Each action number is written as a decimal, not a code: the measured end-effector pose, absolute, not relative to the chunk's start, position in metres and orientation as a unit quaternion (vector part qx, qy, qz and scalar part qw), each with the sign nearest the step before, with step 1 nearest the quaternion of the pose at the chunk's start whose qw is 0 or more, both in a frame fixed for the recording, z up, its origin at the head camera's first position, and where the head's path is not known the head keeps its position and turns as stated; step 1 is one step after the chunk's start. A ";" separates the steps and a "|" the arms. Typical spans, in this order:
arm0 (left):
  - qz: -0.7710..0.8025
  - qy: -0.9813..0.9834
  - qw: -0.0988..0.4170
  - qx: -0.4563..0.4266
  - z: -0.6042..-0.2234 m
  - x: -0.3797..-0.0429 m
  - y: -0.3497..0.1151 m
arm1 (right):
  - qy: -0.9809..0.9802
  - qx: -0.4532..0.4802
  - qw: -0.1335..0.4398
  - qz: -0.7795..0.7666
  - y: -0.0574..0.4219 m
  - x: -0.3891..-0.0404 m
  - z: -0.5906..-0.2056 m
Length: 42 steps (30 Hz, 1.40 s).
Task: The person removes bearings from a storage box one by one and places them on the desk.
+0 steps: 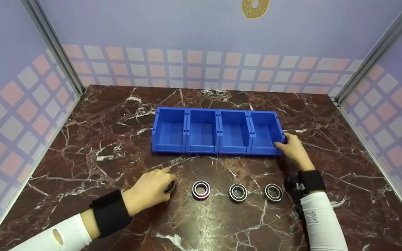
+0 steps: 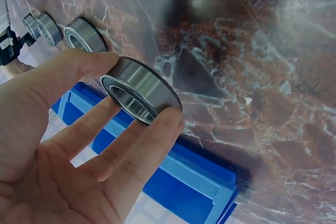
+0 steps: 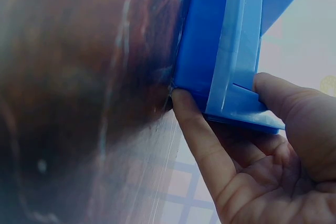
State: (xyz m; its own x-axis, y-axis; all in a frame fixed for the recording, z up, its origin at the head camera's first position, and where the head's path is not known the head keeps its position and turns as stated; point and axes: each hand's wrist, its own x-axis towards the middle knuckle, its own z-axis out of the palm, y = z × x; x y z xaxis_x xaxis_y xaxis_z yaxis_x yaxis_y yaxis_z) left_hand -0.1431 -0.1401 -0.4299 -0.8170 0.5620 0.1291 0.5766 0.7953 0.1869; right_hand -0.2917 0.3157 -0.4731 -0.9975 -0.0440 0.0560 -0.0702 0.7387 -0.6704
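A metal ball bearing (image 2: 143, 86) is pinched between the thumb and fingers of my left hand (image 1: 151, 186); in the head view the hand mostly covers it. Three more bearings lie in a row to its right: one with a reddish lower edge (image 1: 201, 190), a middle one (image 1: 238, 192) and a right one (image 1: 273, 192). Behind them stands a blue bin (image 1: 201, 149) with several compartments side by side. My right hand (image 1: 292, 149) grips the bin's right front corner, thumb over the side wall and fingers along the outside, as the right wrist view shows.
Everything stands on a dark red marbled tabletop (image 1: 110, 195). Patterned panels enclose it at the back (image 1: 201, 69) and both sides, with metal posts (image 1: 52, 45) at the corners.
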 end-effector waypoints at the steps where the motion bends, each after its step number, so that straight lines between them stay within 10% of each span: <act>1: -0.108 -0.947 0.034 -0.302 -0.431 -0.143 -0.140 | -0.932 0.031 0.020 0.360 0.316 -0.292 -0.473; 42: -0.113 -0.950 0.019 -0.291 -0.451 -0.135 -0.147 | -0.933 0.039 0.030 0.358 0.316 -0.292 -0.472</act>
State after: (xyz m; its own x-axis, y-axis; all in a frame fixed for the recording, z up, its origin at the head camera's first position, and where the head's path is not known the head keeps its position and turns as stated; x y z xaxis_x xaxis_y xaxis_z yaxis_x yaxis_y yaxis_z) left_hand -0.1346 -0.1470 -0.4514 -0.8295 0.5491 0.1022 0.5577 0.8046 0.2041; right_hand -0.2924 0.3160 -0.4721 -0.9952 -0.0519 0.0834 -0.0944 0.7413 -0.6645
